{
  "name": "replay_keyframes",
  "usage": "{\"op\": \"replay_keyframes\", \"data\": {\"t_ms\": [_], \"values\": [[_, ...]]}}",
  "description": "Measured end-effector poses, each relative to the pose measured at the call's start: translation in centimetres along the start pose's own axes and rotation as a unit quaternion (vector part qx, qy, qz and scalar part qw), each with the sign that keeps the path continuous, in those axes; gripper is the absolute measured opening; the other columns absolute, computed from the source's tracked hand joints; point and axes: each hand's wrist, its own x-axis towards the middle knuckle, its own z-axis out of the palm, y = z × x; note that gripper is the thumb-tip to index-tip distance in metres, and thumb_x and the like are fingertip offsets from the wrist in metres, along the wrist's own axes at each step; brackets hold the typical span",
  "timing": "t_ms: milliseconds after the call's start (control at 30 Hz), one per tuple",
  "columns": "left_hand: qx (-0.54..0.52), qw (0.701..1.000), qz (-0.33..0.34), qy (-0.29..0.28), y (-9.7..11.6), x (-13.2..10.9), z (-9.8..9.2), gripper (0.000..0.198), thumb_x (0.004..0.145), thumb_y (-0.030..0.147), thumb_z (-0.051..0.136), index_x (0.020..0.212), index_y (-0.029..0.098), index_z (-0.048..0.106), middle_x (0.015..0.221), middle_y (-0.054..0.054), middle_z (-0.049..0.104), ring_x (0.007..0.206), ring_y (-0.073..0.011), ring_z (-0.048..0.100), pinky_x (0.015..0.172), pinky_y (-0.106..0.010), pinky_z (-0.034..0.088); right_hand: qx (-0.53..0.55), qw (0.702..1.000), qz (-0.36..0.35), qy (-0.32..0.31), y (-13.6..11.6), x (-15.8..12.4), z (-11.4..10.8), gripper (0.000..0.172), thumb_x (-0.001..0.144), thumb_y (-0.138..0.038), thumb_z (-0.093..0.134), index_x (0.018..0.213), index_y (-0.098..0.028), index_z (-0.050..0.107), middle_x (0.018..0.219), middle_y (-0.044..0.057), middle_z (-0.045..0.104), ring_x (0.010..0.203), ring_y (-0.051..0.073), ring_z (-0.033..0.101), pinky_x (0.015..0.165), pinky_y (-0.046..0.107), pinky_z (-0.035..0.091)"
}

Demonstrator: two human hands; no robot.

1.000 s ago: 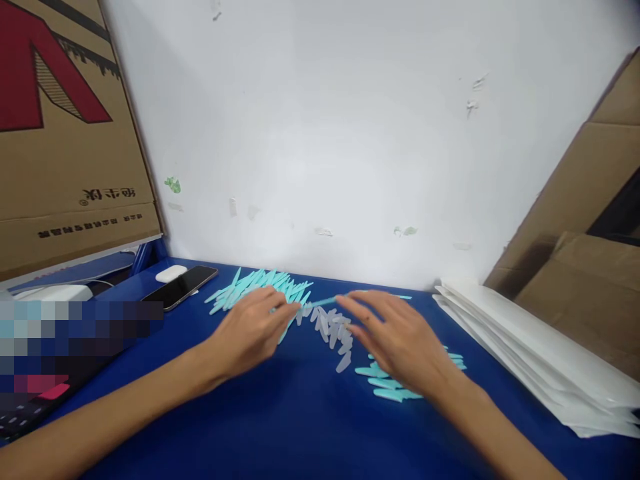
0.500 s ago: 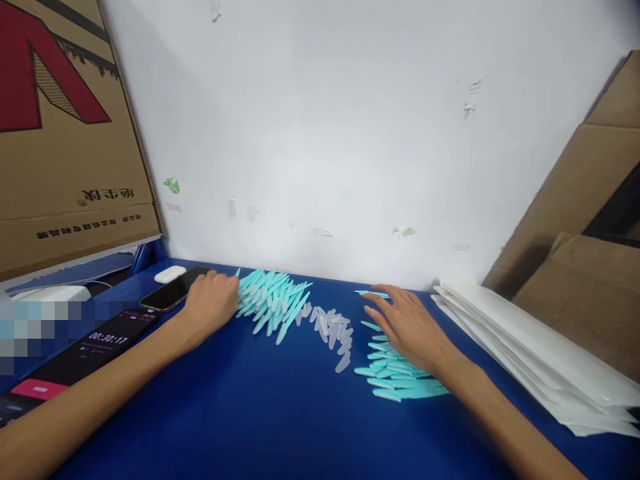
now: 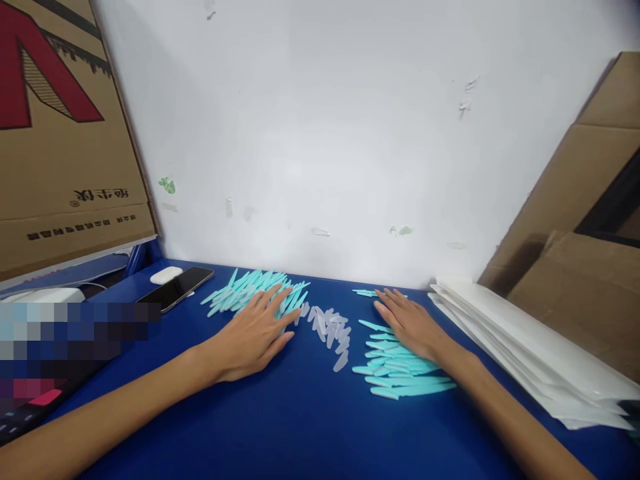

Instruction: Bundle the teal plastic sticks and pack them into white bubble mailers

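My left hand (image 3: 253,340) lies palm down on the near right part of a heap of turquoise eyebrow razors (image 3: 233,293), its fingers spread. Several small translucent caps (image 3: 327,327) are scattered between my two hands. On the right, my right hand (image 3: 413,325) stretches out flat over the upper edge of a second group of turquoise razors (image 3: 395,367), which lie roughly side by side. Its fingertips reach a few separate razors (image 3: 365,293) near the wall. What lies beneath both palms is hidden.
A black phone (image 3: 177,290) and a white rounded case (image 3: 167,275) lie at the back left of the blue table (image 3: 280,427). White envelopes or bags (image 3: 520,353) are stacked at right. Cardboard boxes (image 3: 75,167) flank both sides, with a white wall (image 3: 320,133) behind.
My left hand has moved right from the heap's left edge and spread its fingers over it. Razors on that side now fan further left. My right hand has settled slightly, fingers straighter.
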Motion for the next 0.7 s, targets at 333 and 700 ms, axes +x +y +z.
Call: {"op": "replay_keyframes", "data": {"t_ms": [333, 700], "values": [[-0.056, 0.996, 0.069, 0.010, 0.6, 0.2, -0.2, 0.035, 0.101, 0.020, 0.047, 0.134, 0.025, 0.057, 0.139, -0.012, 0.054, 0.135, -0.0338, 0.043, 0.104, -0.053, 0.043, -0.046, 0.993, -0.083, 0.070, -1.1, -0.3, -1.3, 0.056, 0.105, -0.045, 0.025, 0.145, -0.014, 0.048, 0.127, 0.016, 0.067, 0.122, 0.031, 0.059, 0.103, 0.050, 0.042], [-0.076, 0.987, 0.140, 0.033, 1.6, 0.8, -0.9, 0.013, 0.098, 0.015, 0.052, 0.102, 0.018, 0.064, 0.101, -0.006, 0.067, 0.106, -0.0223, 0.057, 0.090, -0.036, 0.043, -0.145, 0.977, -0.135, 0.081, -1.0, 0.1, -1.4, 0.027, 0.102, -0.023, 0.044, 0.112, -0.019, 0.068, 0.103, 0.011, 0.071, 0.096, 0.026, 0.066, 0.081, 0.038, 0.045]]}}
